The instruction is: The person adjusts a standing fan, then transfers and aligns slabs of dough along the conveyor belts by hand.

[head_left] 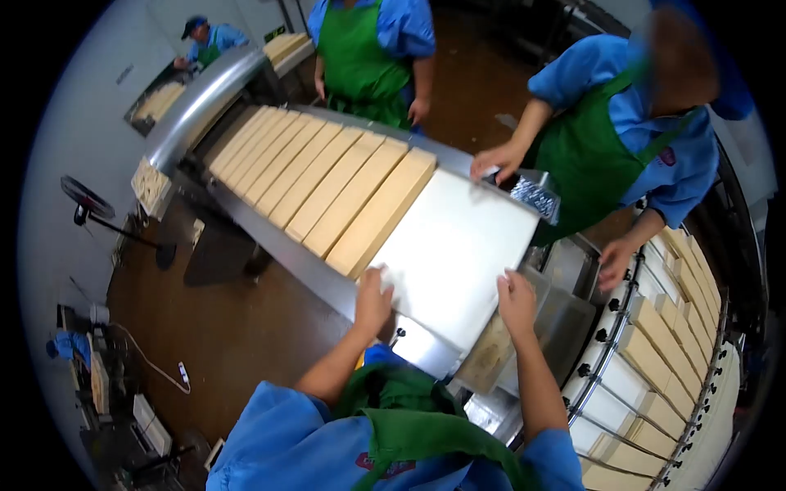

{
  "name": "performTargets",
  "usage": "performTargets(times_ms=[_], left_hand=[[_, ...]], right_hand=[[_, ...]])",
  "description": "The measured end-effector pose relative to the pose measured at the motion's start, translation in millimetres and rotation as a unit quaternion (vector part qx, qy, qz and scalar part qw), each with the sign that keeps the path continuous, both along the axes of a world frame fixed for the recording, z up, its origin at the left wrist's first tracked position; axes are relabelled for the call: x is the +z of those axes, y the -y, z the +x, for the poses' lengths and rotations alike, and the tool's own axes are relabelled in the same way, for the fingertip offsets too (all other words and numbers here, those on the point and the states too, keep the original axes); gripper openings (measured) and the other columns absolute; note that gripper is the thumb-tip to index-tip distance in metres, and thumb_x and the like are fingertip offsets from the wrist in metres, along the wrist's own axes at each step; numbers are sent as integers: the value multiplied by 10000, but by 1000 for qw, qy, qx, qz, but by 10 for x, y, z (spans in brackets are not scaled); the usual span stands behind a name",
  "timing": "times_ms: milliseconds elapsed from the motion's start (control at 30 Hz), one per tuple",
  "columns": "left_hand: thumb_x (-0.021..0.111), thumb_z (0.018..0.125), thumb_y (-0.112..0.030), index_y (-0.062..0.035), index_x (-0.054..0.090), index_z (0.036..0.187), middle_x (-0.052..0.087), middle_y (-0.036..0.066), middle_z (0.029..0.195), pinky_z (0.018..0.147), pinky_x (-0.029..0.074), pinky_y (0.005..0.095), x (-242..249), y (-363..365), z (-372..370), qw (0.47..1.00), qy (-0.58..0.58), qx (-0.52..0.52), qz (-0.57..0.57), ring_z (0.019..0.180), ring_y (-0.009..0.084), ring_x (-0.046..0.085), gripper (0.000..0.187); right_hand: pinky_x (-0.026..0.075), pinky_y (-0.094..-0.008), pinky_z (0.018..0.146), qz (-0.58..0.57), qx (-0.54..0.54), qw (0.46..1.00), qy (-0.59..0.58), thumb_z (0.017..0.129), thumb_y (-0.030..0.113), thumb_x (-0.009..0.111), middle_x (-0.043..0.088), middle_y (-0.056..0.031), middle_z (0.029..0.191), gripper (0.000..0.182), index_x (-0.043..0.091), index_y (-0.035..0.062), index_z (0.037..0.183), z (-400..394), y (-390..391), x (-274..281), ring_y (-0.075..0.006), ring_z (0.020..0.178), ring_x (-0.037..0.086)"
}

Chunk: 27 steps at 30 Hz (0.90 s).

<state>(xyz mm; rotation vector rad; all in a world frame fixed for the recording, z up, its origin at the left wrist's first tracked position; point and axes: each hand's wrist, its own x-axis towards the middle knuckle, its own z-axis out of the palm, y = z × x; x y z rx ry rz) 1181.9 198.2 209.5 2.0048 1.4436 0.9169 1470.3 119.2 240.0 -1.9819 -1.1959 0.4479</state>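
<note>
Pale yellow, plank-like blocks lie side by side on a white conveyor belt (pixel 458 237). The nearest block (pixel 385 214) has its lower end close to my left hand (pixel 373 303), whose fingers are curled over the belt's near edge. On the right side of the belt, my right hand (pixel 517 304) is closed, thumb uppermost. Whatever either hand may hold is hidden or too small to make out. A bare stretch of white belt lies between my hands and the nearest block.
A co-worker's hand (pixel 501 161) is by a shiny metal box (pixel 536 196) at the belt's far edge. More blocks (pixel 655 340) lie in railed lanes at right. A curved metal hood (pixel 205 102) spans the belt's far end. Clear plastic bins (pixel 553 335) stand at right.
</note>
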Motion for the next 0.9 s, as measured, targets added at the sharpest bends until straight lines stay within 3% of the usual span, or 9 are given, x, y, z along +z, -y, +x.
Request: performTargets(times_ms=[133,400,433,533,600,633,700,767,900], left_hand=[[769,688,-199,18,366,1276,359,268,1274,938,368,467,117,-299,-581,973,-154,143,-95,1118,431,394,745],[823,610,-185,9,299,1336,354,259,1205,937,380,443,-57,-604,-838,987,-78,36,-136,1093,415,402,916],[828,609,-189,22,288,1343,340,264,1223,953,376,434,-36,-624,-861,985,-67,32,-156,1106,414,400,935],[836,600,-190,29,275,1354,322,270,1240,965,379,418,44,-656,-1054,982,-66,15,-178,1120,416,399,965],[831,601,-168,26,284,1346,332,243,1237,948,385,410,32,-668,-1220,979,-17,22,-201,1086,395,406,944],[749,697,-113,-31,326,1324,304,217,1221,883,431,411,-70,-713,-1350,981,-10,-14,-191,1067,372,440,761],[712,724,-99,-44,347,1309,313,202,1217,848,451,397,-94,-792,-1439,973,28,32,-225,1012,347,474,692],[627,780,-76,-64,379,1289,339,167,1206,768,488,360,-79,-923,-1516,967,50,73,-237,862,281,537,566],[639,788,-95,-37,390,1283,342,212,1208,862,446,418,-296,-1115,-1510,980,87,40,-173,1009,366,465,558]], right_hand=[[306,-461,1011,-65,78,988,118,843,417,584,419,-258,1283,616,474,-36,1247,-570,-811,-248,-402,1196,372],[246,-506,1056,-170,7,977,127,829,448,573,153,-284,1453,815,232,-18,1404,-1377,-2334,-622,-438,1282,259],[214,-497,1079,-161,40,983,81,825,447,574,102,-279,1476,850,199,-45,1409,-1549,-2422,-600,-454,1320,196],[135,-481,1116,-174,101,963,182,803,445,592,55,-304,1479,914,170,-108,1396,-2302,-2333,-215,-465,1359,102],[129,-484,1119,-112,190,945,240,802,429,604,116,-368,1436,917,192,-180,1348,-2788,-2059,59,-493,1347,122],[152,-451,1119,-136,276,932,193,833,377,581,151,-373,1421,838,208,-172,1345,-2990,-1895,178,-477,1343,160],[386,-384,974,-242,512,799,-202,880,226,528,503,-279,1210,525,381,-77,1283,-3177,-1838,748,-376,1164,477],[432,-419,812,-54,543,813,-204,853,206,580,552,-195,930,285,571,-26,1016,-3400,-1534,724,-350,953,551],[453,-394,833,-34,497,855,-146,849,206,586,604,-192,1000,299,582,-28,1036,-3430,-1753,661,-350,944,570]])
